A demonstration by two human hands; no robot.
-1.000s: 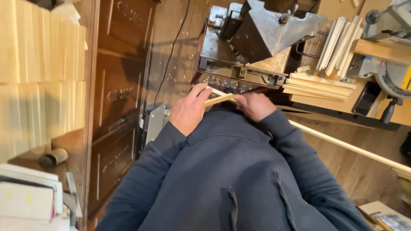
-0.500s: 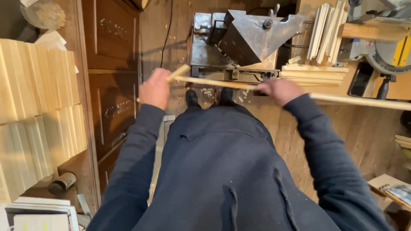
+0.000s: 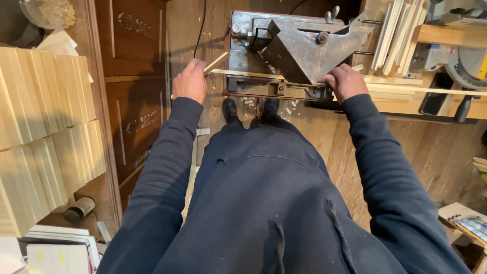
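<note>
While the long thin pale wooden strip (image 3: 284, 77) lies across the grey metal trimming machine (image 3: 299, 53), the right hand (image 3: 346, 81) presses it down and the left hand (image 3: 190, 81) grips a short offcut stick (image 3: 215, 63). Looks like lining up; a cut needs it steady.

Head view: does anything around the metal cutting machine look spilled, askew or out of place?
Small wood offcuts lie scattered on the plank floor below the metal cutting machine. The left hand holds a short wood strip at a slant, apart from the long strip under the right hand. Nothing looks damaged.
</note>
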